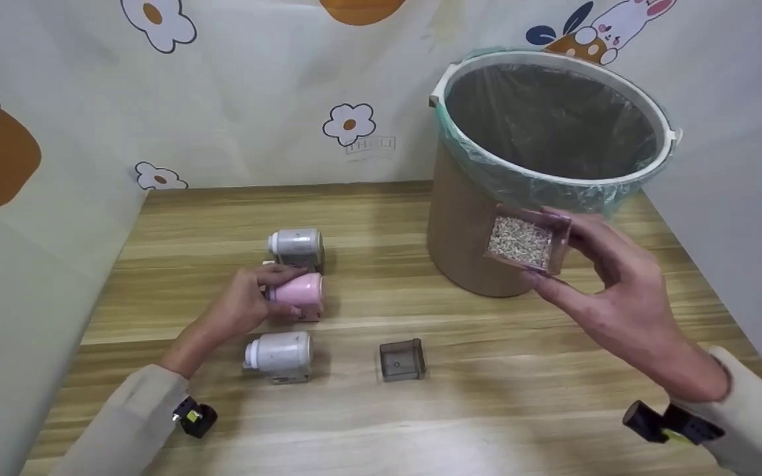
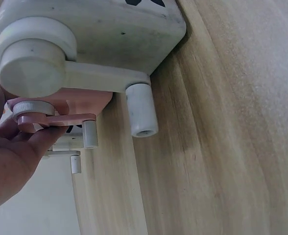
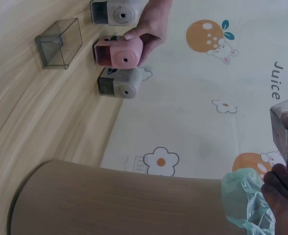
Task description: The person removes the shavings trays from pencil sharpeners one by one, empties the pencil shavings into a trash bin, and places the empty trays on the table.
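Observation:
The left hand [image 1: 245, 301] grips the pink crank sharpener [image 1: 298, 291], thumb and fingers on either side of it, on the wooden table. In the left wrist view its crank [image 2: 60, 119] shows beside the fingers. Raised in front of the bin, the right hand [image 1: 619, 297] pinches a small clear pinkish box [image 1: 556, 248] by its edges; pale shavings [image 1: 520, 242] fill its visible opening. In the right wrist view the box [image 3: 283, 132] is partly cut off by the frame edge.
A tall brown bin [image 1: 464, 225] with a green liner stands at the back right. White-grey sharpeners flank the pink one, one behind [image 1: 298, 244] and one in front [image 1: 282, 354]. A dark transparent box [image 1: 401, 361] rests mid-table. Patterned sheets [image 1: 255, 99] enclose the table.

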Demonstrator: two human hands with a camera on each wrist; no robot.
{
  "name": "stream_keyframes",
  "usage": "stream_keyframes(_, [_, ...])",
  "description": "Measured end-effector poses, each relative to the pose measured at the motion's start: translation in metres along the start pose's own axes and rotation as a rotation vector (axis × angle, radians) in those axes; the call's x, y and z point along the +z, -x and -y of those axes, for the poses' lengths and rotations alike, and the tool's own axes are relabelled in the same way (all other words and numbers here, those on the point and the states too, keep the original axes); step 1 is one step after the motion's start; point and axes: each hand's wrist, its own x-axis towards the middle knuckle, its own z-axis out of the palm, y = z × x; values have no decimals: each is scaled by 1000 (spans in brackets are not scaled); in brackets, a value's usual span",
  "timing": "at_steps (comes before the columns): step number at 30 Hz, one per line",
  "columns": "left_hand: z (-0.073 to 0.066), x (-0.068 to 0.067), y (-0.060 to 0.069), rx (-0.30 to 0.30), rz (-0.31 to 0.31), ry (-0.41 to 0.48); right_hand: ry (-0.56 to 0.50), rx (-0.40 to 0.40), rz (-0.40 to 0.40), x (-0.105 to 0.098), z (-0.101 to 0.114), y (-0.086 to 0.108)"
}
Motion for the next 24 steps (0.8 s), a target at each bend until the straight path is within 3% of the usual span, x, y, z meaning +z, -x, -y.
stream_keyframes(16, [0, 3, -6, -25, 23, 15, 84, 21, -33, -5, 1, -30])
stream_keyframes(24, [1, 5, -5, 47, -6, 21, 110, 71, -36, -9, 2, -45])
